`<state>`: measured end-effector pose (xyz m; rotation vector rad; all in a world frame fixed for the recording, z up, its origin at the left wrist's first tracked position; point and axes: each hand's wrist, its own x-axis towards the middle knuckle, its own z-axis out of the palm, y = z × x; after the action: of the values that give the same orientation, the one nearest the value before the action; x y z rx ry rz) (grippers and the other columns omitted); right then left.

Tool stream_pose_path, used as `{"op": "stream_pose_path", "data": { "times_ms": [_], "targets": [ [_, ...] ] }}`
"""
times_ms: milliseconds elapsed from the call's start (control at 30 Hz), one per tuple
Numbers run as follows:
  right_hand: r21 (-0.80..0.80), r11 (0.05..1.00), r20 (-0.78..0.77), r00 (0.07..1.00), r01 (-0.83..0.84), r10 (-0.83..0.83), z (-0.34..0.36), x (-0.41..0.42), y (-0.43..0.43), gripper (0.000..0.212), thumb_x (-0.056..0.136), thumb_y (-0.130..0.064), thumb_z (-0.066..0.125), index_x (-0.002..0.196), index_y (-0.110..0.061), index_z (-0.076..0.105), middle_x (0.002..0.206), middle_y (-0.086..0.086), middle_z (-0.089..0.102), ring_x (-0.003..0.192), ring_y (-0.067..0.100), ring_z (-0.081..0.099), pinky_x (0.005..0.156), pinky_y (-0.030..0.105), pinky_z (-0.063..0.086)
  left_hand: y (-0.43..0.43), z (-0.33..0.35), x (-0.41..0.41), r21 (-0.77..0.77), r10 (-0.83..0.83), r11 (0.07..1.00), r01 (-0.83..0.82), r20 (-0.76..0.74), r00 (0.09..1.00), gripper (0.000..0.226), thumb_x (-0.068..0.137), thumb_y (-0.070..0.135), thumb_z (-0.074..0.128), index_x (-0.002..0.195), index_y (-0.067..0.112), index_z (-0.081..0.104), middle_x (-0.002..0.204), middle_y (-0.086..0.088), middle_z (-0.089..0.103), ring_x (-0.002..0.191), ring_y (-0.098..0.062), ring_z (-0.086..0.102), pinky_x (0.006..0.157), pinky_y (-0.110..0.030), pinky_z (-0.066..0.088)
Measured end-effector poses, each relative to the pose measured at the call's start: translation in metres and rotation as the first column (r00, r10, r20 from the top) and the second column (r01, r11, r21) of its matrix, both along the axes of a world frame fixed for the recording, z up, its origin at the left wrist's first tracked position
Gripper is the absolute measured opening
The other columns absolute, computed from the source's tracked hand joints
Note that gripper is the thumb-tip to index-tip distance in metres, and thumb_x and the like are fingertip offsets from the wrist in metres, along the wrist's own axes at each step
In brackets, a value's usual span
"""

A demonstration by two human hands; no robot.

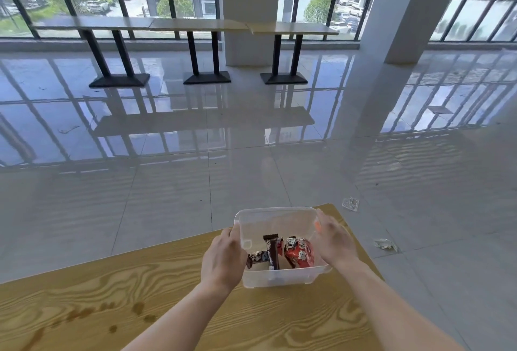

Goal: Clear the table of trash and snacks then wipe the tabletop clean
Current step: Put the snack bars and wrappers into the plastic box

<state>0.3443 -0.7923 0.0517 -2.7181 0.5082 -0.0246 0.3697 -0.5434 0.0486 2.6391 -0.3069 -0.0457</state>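
The wooden tabletop (173, 289) carries a clear plastic bin (279, 224) near its far right corner. The left hand (223, 261) and right hand (335, 241) clasp its opposite side walls. Inside lie a red snack packet (299, 252) and dark wrapped bars (265, 252); brown spill spots (112, 314) mark the near left edge

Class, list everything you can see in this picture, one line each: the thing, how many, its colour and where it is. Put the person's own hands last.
Wooden table: one, yellow-brown grain, foreground.
Plastic bin: one, clear, on the table's far right end.
Snack packets: several, red and dark brown, inside the bin.
Spill stains: a patch of brown drops, tabletop, lower left.
Wrappers: two, pale, on the floor right of the table.
Far tables: three, light tops on black legs, by the windows.
Pillars: two, white.
Left hand: one, on the bin's left side.
Right hand: one, on the bin's right side.
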Motion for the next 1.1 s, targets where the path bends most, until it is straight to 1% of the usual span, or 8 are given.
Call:
{"op": "stream_pose_path", "data": {
  "times_ms": [167,267,400,467,567,733,900,1100],
  "targets": [
    [0.003,1.0,0.016,1.0,-0.026,0.026,-0.007,0.023,-0.001,0.036,0.101,-0.006,0.039,0.136,-0.01,0.046,0.119,0.01,0.064,0.107,0.034,0.059,0.088,0.047,0.052,0.0,-0.005,0.004,-0.023,0.028,0.999,-0.028,0.004,1.0,0.064,0.089,0.017,0.055,0.148,0.017,0.031,0.103,0.003,0.058,0.085,-0.015,0.051,0.065,-0.026,0.038],
    [0.011,0.999,0.046,0.998,-0.034,0.033,-0.011,0.033,0.0,0.033,0.101,-0.006,0.039,0.132,-0.009,0.048,0.115,0.011,0.065,0.106,0.034,0.06,0.087,0.048,0.053,-0.001,-0.006,0.005,-0.033,0.042,0.999,-0.042,-0.001,0.999,0.067,0.09,0.02,0.055,0.151,0.018,0.027,0.106,0.003,0.057,0.092,-0.016,0.054,0.066,-0.025,0.039],
    [0.018,0.999,0.068,0.997,-0.031,0.03,-0.014,0.044,-0.002,0.044,0.101,-0.006,0.04,0.144,-0.013,0.044,0.126,0.011,0.064,0.116,0.034,0.057,0.091,0.047,0.052,-0.005,-0.011,0.009,-0.028,0.052,0.998,-0.052,0.006,0.999,0.063,0.089,0.02,0.058,0.147,0.014,0.033,0.123,0.001,0.053,0.105,-0.015,0.054,0.069,-0.022,0.042],
    [0.021,0.999,0.081,0.996,-0.034,0.032,-0.016,0.049,-0.003,0.046,0.102,-0.007,0.041,0.147,-0.013,0.042,0.127,0.012,0.064,0.118,0.034,0.057,0.092,0.046,0.051,-0.006,-0.013,0.009,-0.032,0.038,0.999,-0.038,0.018,0.999,0.064,0.09,0.021,0.059,0.147,0.012,0.033,0.14,-0.001,0.046,0.12,-0.015,0.051,0.081,-0.021,0.046],
    [0.02,0.999,0.1,0.995,-0.029,0.027,-0.019,0.052,-0.004,0.05,0.1,-0.003,0.043,0.149,-0.013,0.04,0.129,0.013,0.063,0.119,0.034,0.056,0.093,0.045,0.049,-0.008,-0.016,0.009,-0.048,0.024,0.999,-0.022,0.03,0.999,0.07,0.091,0.024,0.06,0.151,0.013,0.026,0.156,-0.001,0.031,0.139,-0.016,0.035,0.101,-0.023,0.04],
    [0.025,0.999,0.055,0.997,-0.048,0.047,-0.02,0.051,-0.005,0.058,0.097,0.0,0.046,0.152,-0.014,0.034,0.139,0.011,0.056,0.126,0.033,0.051,0.1,0.046,0.046,-0.006,-0.017,0.011,-0.056,-0.005,0.998,0.008,0.04,0.999,0.068,0.095,0.028,0.056,0.152,0.014,0.022,0.158,0.0,0.026,0.14,-0.015,0.033,0.1,-0.026,0.043],
    [-0.04,0.996,0.04,0.996,-0.084,0.085,-0.013,0.047,-0.001,0.054,0.096,-0.017,0.055,0.147,-0.009,0.039,0.149,0.015,0.042,0.138,0.031,0.036,0.113,0.044,0.035,0.004,-0.013,0.01,0.044,-0.055,0.998,0.054,0.033,0.998,0.067,0.099,0.05,0.038,0.153,0.021,0.013,0.162,-0.009,0.012,0.149,-0.023,0.014,0.113,-0.04,0.033],
    [-0.145,0.971,0.117,0.971,-0.191,0.209,0.007,0.032,0.039,0.053,0.095,-0.026,0.06,0.142,-0.011,0.043,0.149,0.011,0.043,0.139,0.028,0.033,0.113,0.041,0.037,0.036,0.006,0.003,0.133,-0.064,0.99,0.046,0.128,0.99,0.068,0.097,0.054,0.034,0.153,0.024,0.012,0.163,-0.011,0.01,0.15,-0.027,0.008,0.117,-0.044,0.022]
  ]
}}
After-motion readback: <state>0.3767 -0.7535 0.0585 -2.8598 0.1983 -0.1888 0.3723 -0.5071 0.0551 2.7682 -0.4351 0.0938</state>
